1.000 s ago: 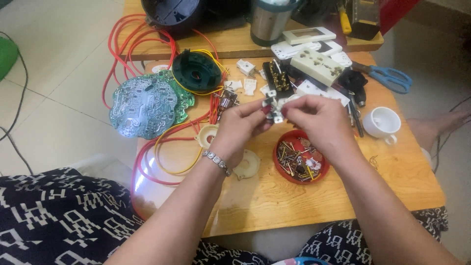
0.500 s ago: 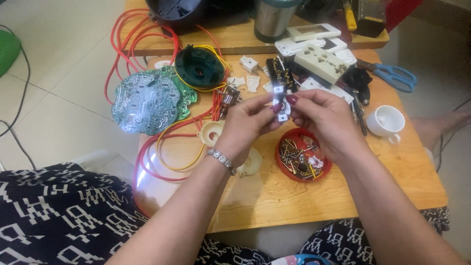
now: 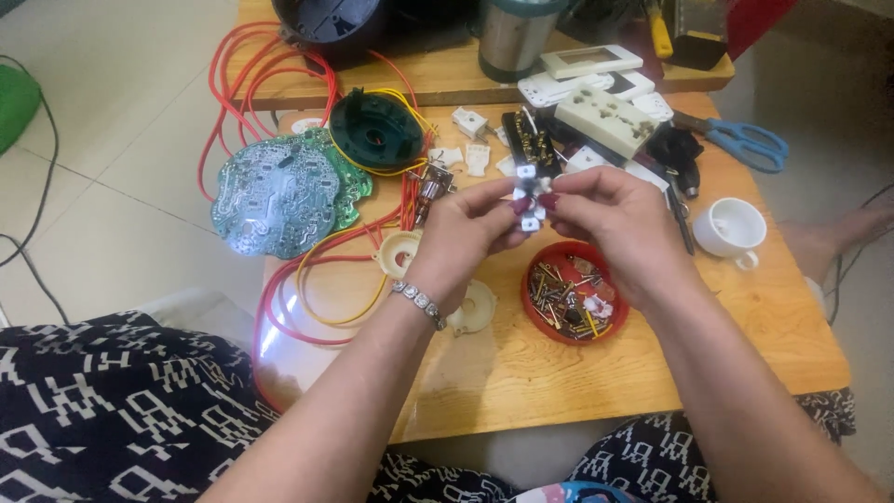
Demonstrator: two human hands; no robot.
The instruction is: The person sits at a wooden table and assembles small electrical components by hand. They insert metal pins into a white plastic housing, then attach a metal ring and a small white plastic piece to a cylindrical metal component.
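Both hands meet above the middle of a low wooden table (image 3: 521,373). My left hand (image 3: 466,233), with a bead bracelet on the wrist, and my right hand (image 3: 615,219) pinch a small white plastic switch part (image 3: 529,197) between their fingertips. The part is held upright above a red dish of screws (image 3: 573,293). A cream plastic ring (image 3: 399,253) lies just left of my left hand, and a cream disc (image 3: 477,307) lies under my left wrist.
A green circuit board (image 3: 279,191), a dark green round housing (image 3: 375,130) and red and yellow wires (image 3: 317,279) lie at the left. White socket parts (image 3: 605,119), blue scissors (image 3: 745,142), a white cup (image 3: 731,226) and a metal flask (image 3: 510,37) stand at the back and right.
Both hands have lifted the small white part slightly and shifted it towards the middle of the view; the fingers have turned it between them. Everything on the table stays put.
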